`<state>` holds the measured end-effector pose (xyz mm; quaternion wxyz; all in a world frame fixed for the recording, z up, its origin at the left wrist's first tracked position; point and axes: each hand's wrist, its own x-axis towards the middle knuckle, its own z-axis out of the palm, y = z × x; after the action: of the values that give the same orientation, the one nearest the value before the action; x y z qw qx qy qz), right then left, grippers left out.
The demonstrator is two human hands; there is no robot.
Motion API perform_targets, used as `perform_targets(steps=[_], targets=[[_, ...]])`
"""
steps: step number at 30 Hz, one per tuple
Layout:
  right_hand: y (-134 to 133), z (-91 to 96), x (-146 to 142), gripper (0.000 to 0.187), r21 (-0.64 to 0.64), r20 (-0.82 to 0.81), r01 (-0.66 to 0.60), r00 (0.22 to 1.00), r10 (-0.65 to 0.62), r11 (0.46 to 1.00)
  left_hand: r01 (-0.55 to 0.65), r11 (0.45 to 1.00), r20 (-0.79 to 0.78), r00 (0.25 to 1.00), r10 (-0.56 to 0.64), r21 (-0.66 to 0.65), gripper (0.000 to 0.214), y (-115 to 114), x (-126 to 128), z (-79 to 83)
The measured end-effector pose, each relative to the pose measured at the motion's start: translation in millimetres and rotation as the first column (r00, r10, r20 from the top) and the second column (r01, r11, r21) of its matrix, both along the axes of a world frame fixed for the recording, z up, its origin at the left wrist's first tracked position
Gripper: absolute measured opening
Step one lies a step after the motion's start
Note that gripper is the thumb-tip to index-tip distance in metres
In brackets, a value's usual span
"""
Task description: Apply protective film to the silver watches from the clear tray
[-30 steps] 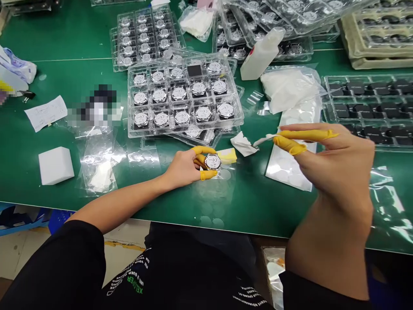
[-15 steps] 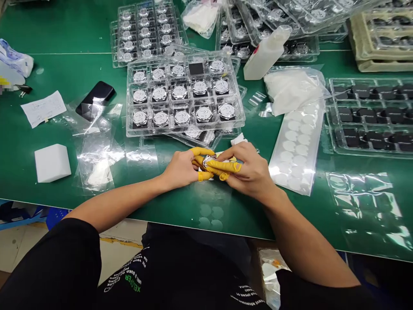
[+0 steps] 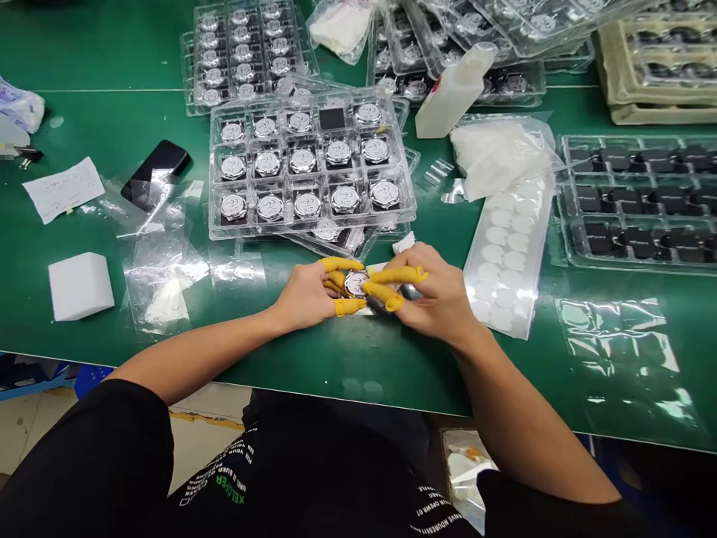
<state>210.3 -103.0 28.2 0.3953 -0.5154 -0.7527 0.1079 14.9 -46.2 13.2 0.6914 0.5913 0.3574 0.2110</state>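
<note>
The left hand (image 3: 305, 295) pinches one round watch case (image 3: 355, 283); the right hand (image 3: 440, 299) touches it with two capped fingertips, grip unclear. Beyond them, one tray (image 3: 252, 230) holds fourteen cases.

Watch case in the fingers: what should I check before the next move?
1. Watch case gripped by left hand fingers: ok.
2. Right hand fingers touching the case's rim: ok.
3. Yellow finger cots on both hands: ok.
4. Case face free of marks: cannot tell, too small.
5. Empty pocket in the clear tray, back row: ok.
6. Sheet of round stickers beside the right hand: ok.
</note>
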Motion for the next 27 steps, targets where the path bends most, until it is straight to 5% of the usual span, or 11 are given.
perform_targets(steps=[3,8,12,17,21,27], targets=[[-1.0,-1.0,-0.7,0.009,0.043,-0.033,-0.041,0.999,0.042,0.998,0.041,0.999,0.003,0.999,-0.041,0.030,0.058,-0.5,-0.1,1.3],[-5.6,0.2,3.3,0.011,-0.021,-0.035,0.203,0.978,-0.203,0.979,-0.055,0.996,0.020,0.998,0.056,-0.068,0.059,0.1,2.3,4.0],[-7.9,0.6,-3.3,0.008,-0.013,-0.043,0.055,0.998,-0.055,0.998,-0.040,0.997,0.034,0.999,0.042,-0.067,0.061,-0.2,2.2,3.0],[-8.1,1.3,-2.9,0.004,0.104,0.021,0.165,0.986,-0.168,0.981,-0.046,0.999,0.000,0.999,0.046,0.012,0.056,-2.5,-0.3,0.9],[-5.7,1.0,-0.9,0.007,0.044,-0.034,-0.005,0.999,0.007,0.999,-0.018,1.000,0.006,1.000,0.018,0.012,0.059,-2.1,-0.4,1.3],[-0.9,1.4,0.8,0.011,0.039,-0.010,0.075,0.997,-0.075,0.996,-0.031,0.999,0.010,0.999,0.031,-0.024,0.057,-0.3,0.8,3.2]])
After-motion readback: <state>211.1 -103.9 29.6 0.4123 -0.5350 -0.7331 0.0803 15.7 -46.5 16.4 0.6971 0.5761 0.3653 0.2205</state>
